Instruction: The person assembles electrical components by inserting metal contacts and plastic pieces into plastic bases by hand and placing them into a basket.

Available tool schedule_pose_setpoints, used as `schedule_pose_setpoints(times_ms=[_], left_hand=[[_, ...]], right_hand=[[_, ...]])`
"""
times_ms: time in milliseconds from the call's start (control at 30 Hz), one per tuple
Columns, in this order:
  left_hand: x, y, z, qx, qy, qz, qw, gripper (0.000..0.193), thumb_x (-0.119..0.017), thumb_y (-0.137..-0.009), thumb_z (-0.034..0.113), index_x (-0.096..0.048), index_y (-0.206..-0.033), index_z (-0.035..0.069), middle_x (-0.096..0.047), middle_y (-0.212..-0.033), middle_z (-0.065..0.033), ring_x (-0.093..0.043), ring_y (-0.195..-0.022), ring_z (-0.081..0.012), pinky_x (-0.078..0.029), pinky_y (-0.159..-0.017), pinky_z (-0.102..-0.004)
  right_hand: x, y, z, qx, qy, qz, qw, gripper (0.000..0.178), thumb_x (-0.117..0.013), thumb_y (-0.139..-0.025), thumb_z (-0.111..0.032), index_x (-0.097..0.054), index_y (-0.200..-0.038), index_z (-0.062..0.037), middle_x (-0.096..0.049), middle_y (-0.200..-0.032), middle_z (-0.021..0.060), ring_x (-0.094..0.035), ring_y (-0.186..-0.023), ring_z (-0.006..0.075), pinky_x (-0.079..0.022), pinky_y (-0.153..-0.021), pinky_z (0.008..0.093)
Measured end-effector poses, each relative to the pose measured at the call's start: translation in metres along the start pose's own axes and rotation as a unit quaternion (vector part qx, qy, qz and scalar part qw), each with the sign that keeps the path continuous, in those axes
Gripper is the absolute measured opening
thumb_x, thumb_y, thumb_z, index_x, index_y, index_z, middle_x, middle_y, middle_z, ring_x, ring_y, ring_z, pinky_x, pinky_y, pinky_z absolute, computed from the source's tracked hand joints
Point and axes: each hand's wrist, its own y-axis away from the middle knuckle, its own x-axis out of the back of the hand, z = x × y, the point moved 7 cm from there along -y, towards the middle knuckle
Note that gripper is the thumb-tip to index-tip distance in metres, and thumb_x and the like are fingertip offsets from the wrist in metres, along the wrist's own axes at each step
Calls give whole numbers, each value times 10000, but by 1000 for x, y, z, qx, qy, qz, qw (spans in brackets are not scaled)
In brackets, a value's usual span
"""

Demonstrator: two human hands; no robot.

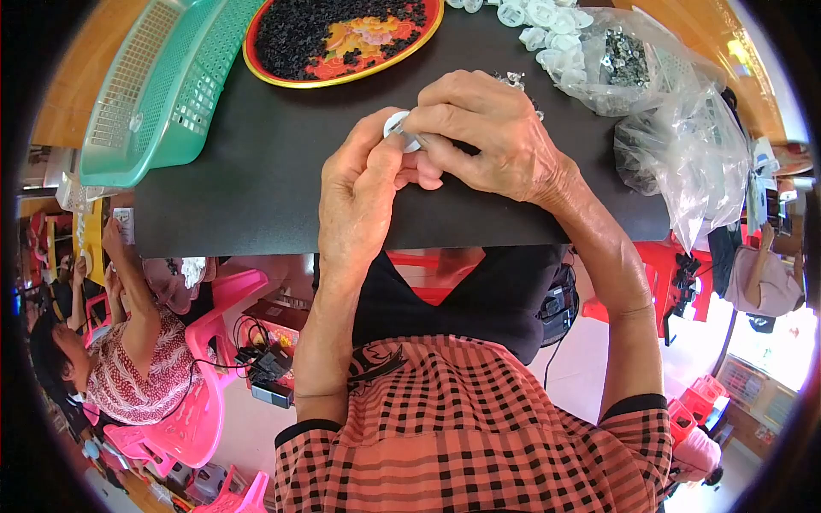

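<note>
My left hand [359, 184] is clamping a small round white piece [393, 122] between thumb and fingers, above the middle of the dark table [256, 205]. My right hand [505, 132] is meeting it from the right, fingers bunching together at its edge; I cannot tell whether they are gripping anything else. Far left of centre, a red tray [342, 83] is holding black bits [291, 38]; a green basket [162, 150] is standing left of it. Far right, translucent white rings [560, 43] are lying beside clear plastic bags [701, 154].
</note>
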Motion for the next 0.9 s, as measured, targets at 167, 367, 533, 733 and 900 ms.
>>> schedule_pose_setpoints(times_ms=[167, 367, 533, 733, 900], left_hand=[[5, 3, 5, 6, -55, 41, 998, 282, -414, -1000, 109, -522, -1192, -68, -615, -886, -108, -615, -744, -149, -536, -718, -299], [2, 3, 4, -7, -52, 43, 998, 281, -418, -999, 111, -530, -1183, -70, -620, -880, -110, -615, -743, -145, -535, -707, -290], [3, 2, 1, -11, -30, 33, 999, 277, -417, -995, 105, -539, -1172, -70, -614, -872, -102, -615, -745, -142, -536, -701, -285], [-1, 1, 1, -16, -35, 24, 999, 270, -410, -995, 103, -552, -1151, -65, -600, -853, -85, -609, -737, -127, -536, -694, -278], [-5, 2, 3, -17, -78, 36, 996, 255, -416, -994, 102, -560, -1138, -53, -594, -814, -62, -597, -710, -110, -531, -682, -266]], right_hand=[[-3, -3, -8, 31, 57, 12, 998, 155, -684, -733, -80, -631, -879, -76, -588, -839, 33, -609, -761, 215, -454, -622, 341], [-2, -1, -8, 34, 42, 20, 998, 147, -682, -745, -72, -631, -882, -78, -593, -839, 38, -615, -764, 222, -473, -637, 342], [-1, 0, -5, 31, 30, 11, 999, 209, -689, -718, -14, -647, -912, -77, -608, -855, 57, -623, -758, 237, -502, -639, 344], [1, -1, -6, 48, 41, -1, 998, 210, -690, -708, -13, -644, -904, -72, -598, -842, 52, -612, -741, 236, -490, -623, 340], [1, -3, -12, 68, 75, -1, 995, 154, -674, -721, -63, -627, -867, -71, -554, -786, 39, -578, -722, 231, -454, -612, 343]])
